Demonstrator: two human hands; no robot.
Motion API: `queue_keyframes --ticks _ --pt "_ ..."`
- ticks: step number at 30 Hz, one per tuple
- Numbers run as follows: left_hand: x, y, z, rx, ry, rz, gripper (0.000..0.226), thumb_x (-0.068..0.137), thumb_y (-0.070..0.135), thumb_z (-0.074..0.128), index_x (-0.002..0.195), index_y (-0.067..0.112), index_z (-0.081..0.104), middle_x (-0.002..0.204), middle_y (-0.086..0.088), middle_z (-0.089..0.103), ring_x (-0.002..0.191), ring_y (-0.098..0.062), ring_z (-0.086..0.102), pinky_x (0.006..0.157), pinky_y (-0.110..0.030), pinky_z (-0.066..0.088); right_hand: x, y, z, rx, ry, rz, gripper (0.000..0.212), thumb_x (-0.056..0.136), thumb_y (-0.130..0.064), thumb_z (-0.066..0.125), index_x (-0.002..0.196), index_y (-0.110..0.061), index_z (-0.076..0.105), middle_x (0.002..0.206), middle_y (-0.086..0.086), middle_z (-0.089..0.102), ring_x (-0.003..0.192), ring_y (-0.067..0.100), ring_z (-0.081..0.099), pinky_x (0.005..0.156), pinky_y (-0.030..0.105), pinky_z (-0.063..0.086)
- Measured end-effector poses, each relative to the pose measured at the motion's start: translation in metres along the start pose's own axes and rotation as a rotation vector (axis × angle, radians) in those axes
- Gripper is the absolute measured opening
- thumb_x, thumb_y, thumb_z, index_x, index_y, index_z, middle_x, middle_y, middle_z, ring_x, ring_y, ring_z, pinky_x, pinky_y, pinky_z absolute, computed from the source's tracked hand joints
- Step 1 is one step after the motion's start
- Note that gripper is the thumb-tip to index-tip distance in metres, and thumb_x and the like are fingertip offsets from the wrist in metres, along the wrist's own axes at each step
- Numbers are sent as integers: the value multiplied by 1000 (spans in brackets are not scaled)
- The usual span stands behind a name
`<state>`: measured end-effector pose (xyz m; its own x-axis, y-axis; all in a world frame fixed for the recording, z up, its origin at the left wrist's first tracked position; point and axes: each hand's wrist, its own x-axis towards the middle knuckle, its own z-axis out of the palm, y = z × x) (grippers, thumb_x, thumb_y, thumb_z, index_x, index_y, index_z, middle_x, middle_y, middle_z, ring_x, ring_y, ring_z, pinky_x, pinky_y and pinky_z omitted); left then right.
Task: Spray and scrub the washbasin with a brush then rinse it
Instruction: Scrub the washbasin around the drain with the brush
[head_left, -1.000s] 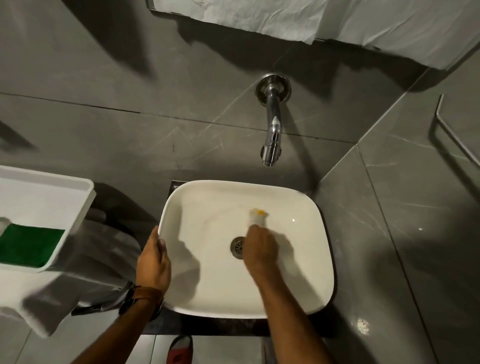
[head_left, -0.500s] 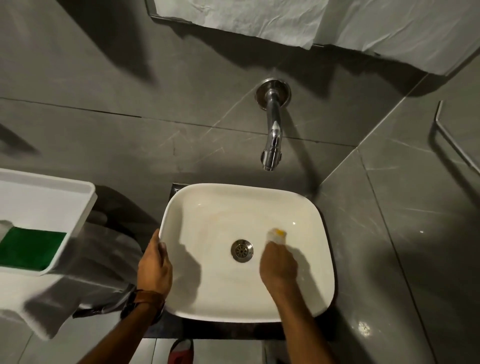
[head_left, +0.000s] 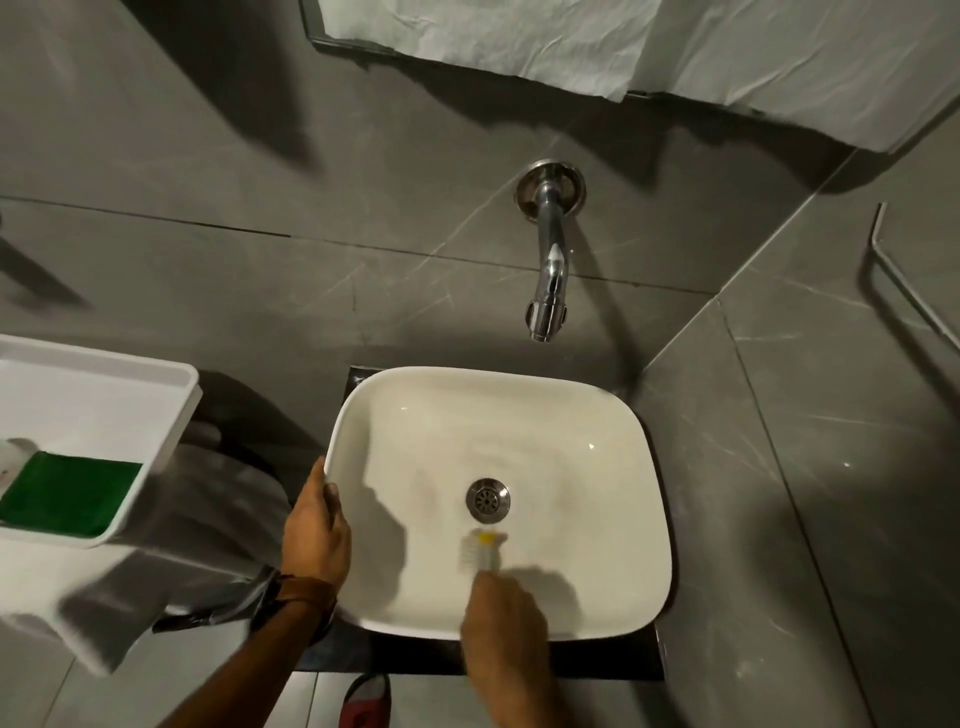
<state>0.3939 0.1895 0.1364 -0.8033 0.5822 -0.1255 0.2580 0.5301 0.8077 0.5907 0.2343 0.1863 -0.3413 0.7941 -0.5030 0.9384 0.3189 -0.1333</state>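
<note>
A white square washbasin (head_left: 613, 415) sits on a dark slab below a chrome wall tap (head_left: 549, 270). Its metal drain (head_left: 488, 500) is in the middle of the bowl. My right hand (head_left: 503, 618) is at the basin's near edge, closed on a small white brush with a yellow tip (head_left: 480, 550). The blurred brush head touches the bowl floor just in front of the drain. My left hand (head_left: 316, 530), with a brown strap on the wrist, grips the basin's left rim. No water runs from the tap.
A white tray (head_left: 104, 384) with a green pad (head_left: 67, 499) stands at the left on a cloth-covered surface. White paper (head_left: 519, 36) hangs on the wall above. A metal rail (head_left: 909, 291) is on the right wall. A red shoe (head_left: 363, 699) shows below.
My right hand has pulled the brush from the bowl's far side, past the right of the drain, to the near side in front of it. The left hand has stayed on the rim.
</note>
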Motion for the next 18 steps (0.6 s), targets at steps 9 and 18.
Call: queue_keyframes --ticks 9,18 --pt "0 -4 2 -9 -6 17 43 102 30 33 144 24 37 122 -11 62 97 -24 60 91 -50 53 69 -3 -74 40 222 26 11 90 -14 69 98 -8 74 100 15 77 92 28 75 74 32 58" --pt "-1 12 0 240 -51 458 43 101 20 38 142 9 44 144 -14 49 133 -31 45 109 -48 39 15 -11 -13 371 -137 -91 32 94 -17 48 119 -18 68 122 9 71 116 30 65 98 34 52"
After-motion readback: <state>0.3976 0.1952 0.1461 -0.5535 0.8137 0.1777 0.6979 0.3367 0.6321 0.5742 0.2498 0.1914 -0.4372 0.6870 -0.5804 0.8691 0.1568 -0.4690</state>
